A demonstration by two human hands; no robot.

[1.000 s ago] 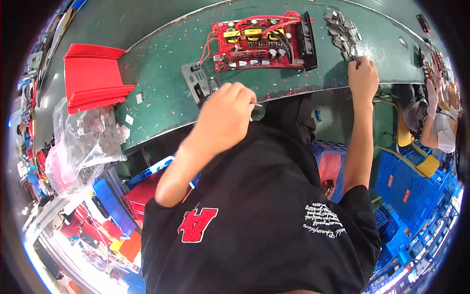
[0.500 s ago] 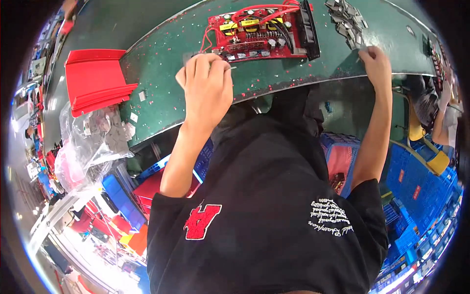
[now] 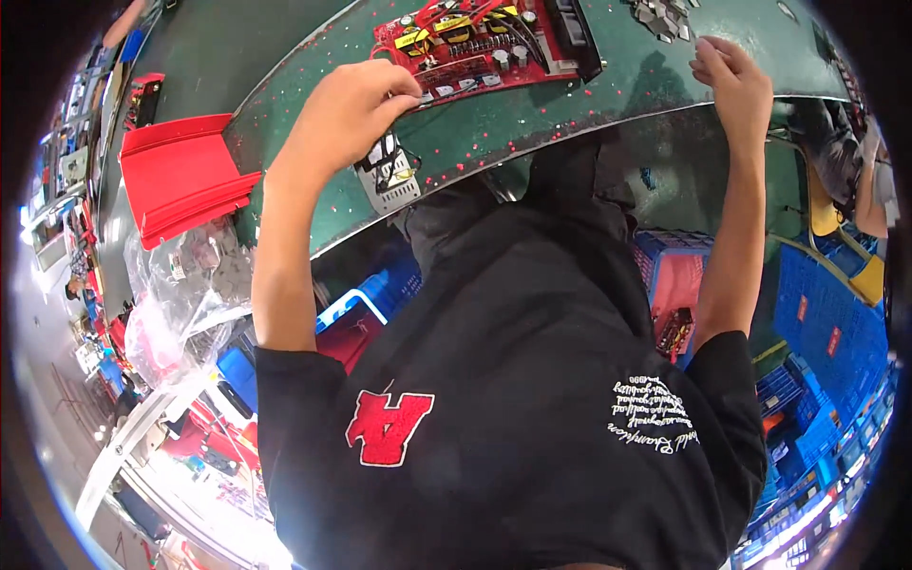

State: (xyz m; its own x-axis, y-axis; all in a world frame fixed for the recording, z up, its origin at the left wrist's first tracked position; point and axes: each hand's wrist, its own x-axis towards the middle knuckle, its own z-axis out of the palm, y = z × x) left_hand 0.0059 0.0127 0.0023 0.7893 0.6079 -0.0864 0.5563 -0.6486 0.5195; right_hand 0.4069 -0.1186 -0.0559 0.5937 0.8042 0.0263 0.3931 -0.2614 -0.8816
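A red circuit board with yellow-wrapped coils, red and black wires and a black end panel lies on the green table. At its near left edge is my left hand, thumb and fingertips pinched together; what they hold, if anything, cannot be made out. Below this hand, by the table's front edge, lies a pale perforated panel with black wires on it. My right hand is at the right, fingers curled in with the fingertips close together. Near those fingertips sits a pile of small grey flat pieces; whether the hand holds one is unclear.
Red bent sheet covers are stacked at the table's left, above a clear plastic bag. Small red and white bits dot the green table. Blue crates stand lower right. Another person's arm shows at the far right.
My left hand has moved left and turned, exposing the perforated panel below it. The right hand has drawn slightly away from the grey pieces. The whole view has shifted a little.
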